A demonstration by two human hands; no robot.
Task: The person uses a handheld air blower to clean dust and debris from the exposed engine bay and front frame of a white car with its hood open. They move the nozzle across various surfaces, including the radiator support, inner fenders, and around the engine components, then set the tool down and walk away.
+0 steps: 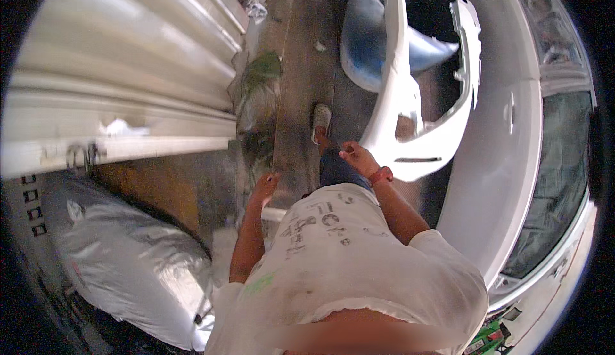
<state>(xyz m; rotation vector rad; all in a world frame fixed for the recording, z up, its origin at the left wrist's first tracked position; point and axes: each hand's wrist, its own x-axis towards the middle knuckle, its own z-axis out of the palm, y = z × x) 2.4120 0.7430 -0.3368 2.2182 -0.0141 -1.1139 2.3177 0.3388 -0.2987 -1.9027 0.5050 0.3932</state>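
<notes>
My left hand (266, 186) hangs at my left side with its fingers curled in and nothing visible in them. My right hand (360, 159) is in front of my waist, loosely bent with gaps between the fingers, and holds nothing that I can see. A red band (382, 175) circles my right wrist. Just beyond and right of that hand stands a white car bumper cover (392, 92) with large openings. Whether my hand touches it cannot be told. One shoe (321, 117) shows on the floor ahead of me.
A blue drum (360, 54) shows behind the bumper cover. To the right is a white car (490, 163) with dark windows. Pale ribbed metal panels (141, 48) fill the upper left. Silver sheeting (128, 252) covers something bulky at lower left. Crumpled clear plastic (253, 92) lies along the floor.
</notes>
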